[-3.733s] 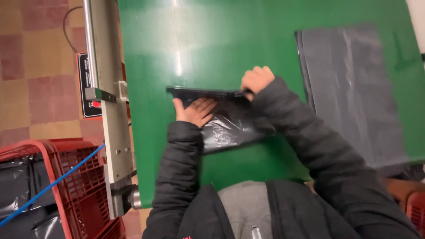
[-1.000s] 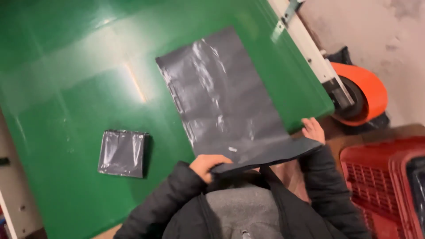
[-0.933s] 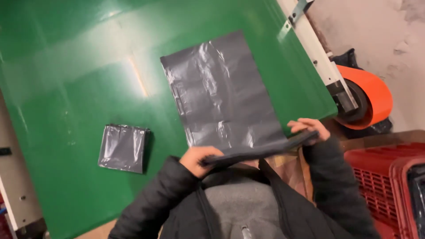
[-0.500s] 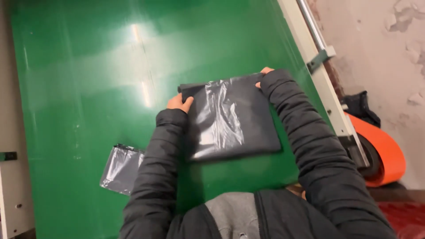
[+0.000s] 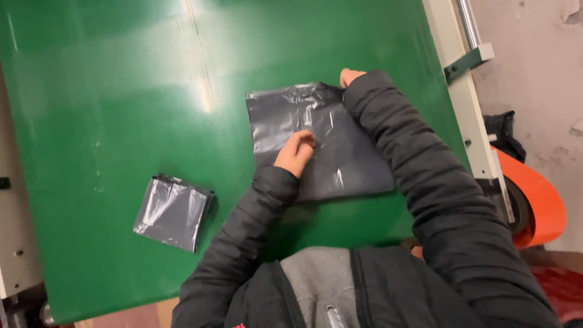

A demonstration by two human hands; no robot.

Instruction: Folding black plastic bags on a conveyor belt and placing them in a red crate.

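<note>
Grey plastic bag (image 5: 316, 143) lying folded once on the green table (image 5: 121, 91), so looking maybe halfway. Left hand (image 5: 296, 152) pressing flat on its middle, fingers loosely curled, right hand (image 5: 349, 76) pinching the far corner. Smaller finished bundle (image 5: 172, 211) sitting well apart.
</note>
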